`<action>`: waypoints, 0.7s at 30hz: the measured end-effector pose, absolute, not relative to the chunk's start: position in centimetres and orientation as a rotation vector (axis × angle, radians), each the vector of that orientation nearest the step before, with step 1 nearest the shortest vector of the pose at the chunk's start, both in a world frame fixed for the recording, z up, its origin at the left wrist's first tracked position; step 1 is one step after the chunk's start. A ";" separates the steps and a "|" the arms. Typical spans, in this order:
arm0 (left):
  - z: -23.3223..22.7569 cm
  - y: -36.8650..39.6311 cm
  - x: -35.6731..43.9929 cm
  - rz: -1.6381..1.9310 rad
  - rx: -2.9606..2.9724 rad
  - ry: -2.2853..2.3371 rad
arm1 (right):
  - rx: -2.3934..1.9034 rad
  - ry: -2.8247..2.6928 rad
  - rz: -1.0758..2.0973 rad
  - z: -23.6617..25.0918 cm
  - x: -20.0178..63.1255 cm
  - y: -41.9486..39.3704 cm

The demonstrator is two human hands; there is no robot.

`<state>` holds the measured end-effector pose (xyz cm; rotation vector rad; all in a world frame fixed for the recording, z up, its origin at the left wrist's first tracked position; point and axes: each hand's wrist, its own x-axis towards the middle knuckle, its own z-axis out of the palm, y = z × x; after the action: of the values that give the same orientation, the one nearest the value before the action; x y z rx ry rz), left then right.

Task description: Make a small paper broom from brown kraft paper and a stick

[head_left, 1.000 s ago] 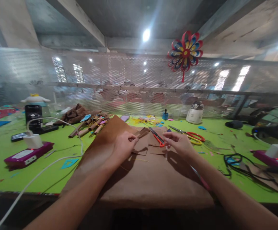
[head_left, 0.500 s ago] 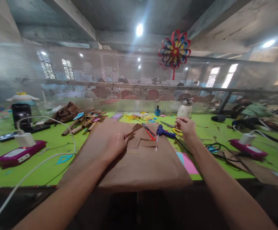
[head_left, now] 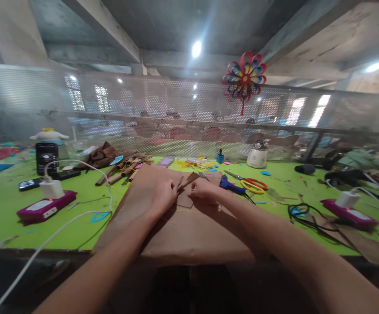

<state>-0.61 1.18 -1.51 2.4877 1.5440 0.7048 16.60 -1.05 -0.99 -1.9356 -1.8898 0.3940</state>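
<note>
— Since half a second ago your right hand (head_left: 204, 192) has come back from the far side of the table, away from the scissors (head_left: 253, 184); it now sits just beside your left hand (head_left: 164, 195), over the middle of the brown paper sheet (head_left: 189, 231).

— And what do you have in them?

— Both of your hands are pinched together on a small folded piece of brown paper (head_left: 187, 182); your left fingers are closed on its near end, your right fingers closed on it from the other side; the piece tilts up and away from you, above the sheet.

— What lies about you?

— Your blue glue gun (head_left: 230, 185) lies just right of your right hand, near the scissors; a bundle of brown paper rolls (head_left: 124, 168) lies far left of the sheet; a magenta device (head_left: 45, 207) with a white charger (head_left: 51, 188) sits well apart on your left; a black cable (head_left: 302, 212) coils on the green table (head_left: 88, 192) to your right.
</note>
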 end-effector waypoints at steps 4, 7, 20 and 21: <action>-1.6 1.0 -0.6 0.686 2.519 1.582 | -2.007 -1.886 0.421 -1.3 16.0 -1.1; -1.7 1.0 -0.5 0.705 2.524 1.555 | -1.961 -1.869 0.442 -1.5 16.7 -2.2; -3.0 0.6 -0.2 0.651 2.773 1.478 | -1.067 -1.391 1.013 0.7 24.4 -8.1; -3.1 0.6 -0.1 0.640 2.808 1.467 | -1.024 -1.299 1.051 0.5 24.9 -8.0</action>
<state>-0.08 0.61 -3.09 2.8082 1.4667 0.6398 24.87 -8.04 0.52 -1.0245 -1.2992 1.0510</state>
